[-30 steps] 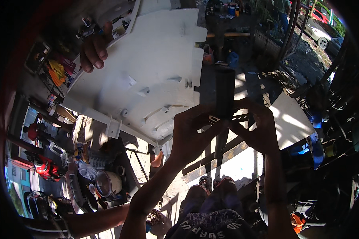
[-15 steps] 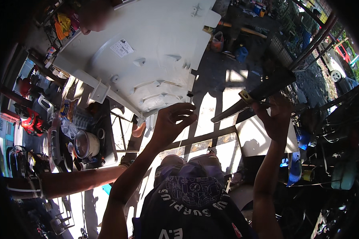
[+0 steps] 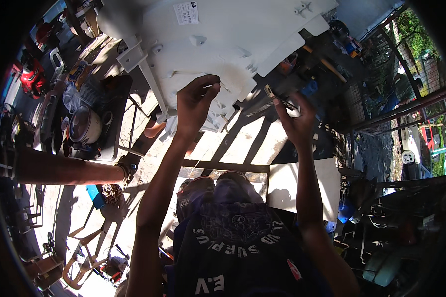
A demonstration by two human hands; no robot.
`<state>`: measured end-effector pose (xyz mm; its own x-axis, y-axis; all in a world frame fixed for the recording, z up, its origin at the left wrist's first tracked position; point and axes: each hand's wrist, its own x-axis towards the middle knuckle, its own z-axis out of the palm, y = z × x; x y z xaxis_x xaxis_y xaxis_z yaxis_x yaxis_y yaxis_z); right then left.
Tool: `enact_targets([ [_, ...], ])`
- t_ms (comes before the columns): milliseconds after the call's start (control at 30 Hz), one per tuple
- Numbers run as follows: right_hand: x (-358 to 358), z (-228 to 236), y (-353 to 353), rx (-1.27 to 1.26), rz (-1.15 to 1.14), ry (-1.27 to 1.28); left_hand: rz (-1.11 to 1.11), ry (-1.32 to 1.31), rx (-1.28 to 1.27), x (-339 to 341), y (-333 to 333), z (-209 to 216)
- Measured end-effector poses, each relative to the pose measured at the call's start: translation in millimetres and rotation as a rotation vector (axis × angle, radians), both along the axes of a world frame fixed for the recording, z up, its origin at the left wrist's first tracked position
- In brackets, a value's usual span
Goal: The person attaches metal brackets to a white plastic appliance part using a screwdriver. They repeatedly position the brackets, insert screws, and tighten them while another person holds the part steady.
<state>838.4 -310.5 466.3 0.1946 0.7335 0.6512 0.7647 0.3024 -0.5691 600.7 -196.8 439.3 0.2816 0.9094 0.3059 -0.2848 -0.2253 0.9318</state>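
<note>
Now Apart, Before a White Panel (image 3: 228, 34)

Head view. Right hand (image 3: 300, 119): raised, fingers narrowed on one fitting, yellowish, small (image 3: 268, 91); located beyond the fingertips, just beside the panel's lower right edge as seen. Dark matter behind it: blurred, extent cannot be told. Left hand (image 3: 195, 106): raised in front of the panel, fingers bent, tips near together; whether they pinch anything thin, cannot be told.

Change: a second ago both hands met at a dark tube; now they stand well apart. Apparent meaning: the right hand alone carries the fitting, and the left is off it.

Surroundings: bench, dark, at left (image 3: 122, 99), bearing one pot, pale (image 3: 85, 124); one sheet, pale, flat, below the right hand (image 3: 280, 190).
</note>
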Motion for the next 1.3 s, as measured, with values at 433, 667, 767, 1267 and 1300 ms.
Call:
enact_targets([
  [433, 10.1, 15.3, 28.8, 0.133, 0.028, 0.401, -0.065, 0.123, 0.000, 5.0, 9.1, 15.5],
  [667, 6.5, 15.4, 28.3, 0.240, 0.035, 0.221, -0.007, 0.149, 0.062, 50.9, 3.0, 17.0],
  [767, 9.5, 17.8, 32.4, 0.333, 0.022, 0.217, 0.028, 0.178, 0.076, 70.0, -5.1, 31.1],
  [1267, 35.4, 55.9, 32.5, 0.209, 0.195, 0.331, 0.205, 0.304, 0.007, 86.1, -40.3, 69.9],
  [1300, 35.5, 58.9, 32.8, 0.231, 0.219, 0.313, 0.224, 0.304, 0.015, 87.5, -43.4, 74.8],
])
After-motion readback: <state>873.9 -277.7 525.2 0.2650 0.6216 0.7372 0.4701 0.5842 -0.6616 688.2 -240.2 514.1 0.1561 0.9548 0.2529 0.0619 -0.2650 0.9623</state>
